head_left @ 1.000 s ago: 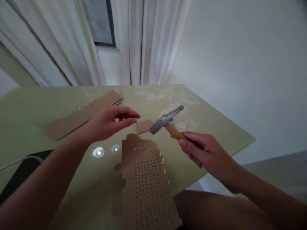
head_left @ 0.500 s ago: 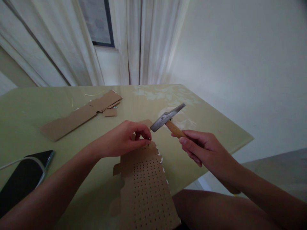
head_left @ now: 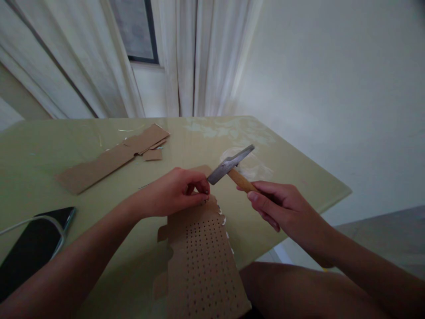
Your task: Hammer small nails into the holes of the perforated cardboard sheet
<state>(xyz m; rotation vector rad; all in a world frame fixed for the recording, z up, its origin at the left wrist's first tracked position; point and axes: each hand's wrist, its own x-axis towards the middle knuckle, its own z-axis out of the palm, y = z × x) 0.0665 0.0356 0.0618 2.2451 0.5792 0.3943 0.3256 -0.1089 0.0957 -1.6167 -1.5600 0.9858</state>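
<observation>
We appear to be in a room of a home: long pale curtains (head_left: 214,53) hang beside a dark-framed window (head_left: 133,29), a plain light wall (head_left: 332,88) stands to our right, and before us is a smooth greenish table (head_left: 295,177) with a whitish pattern.

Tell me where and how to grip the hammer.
Best take the hammer by its wooden handle, likely from the right: the slim handle slants down that way, clear of the metal head. The right hand holds it there.
</observation>
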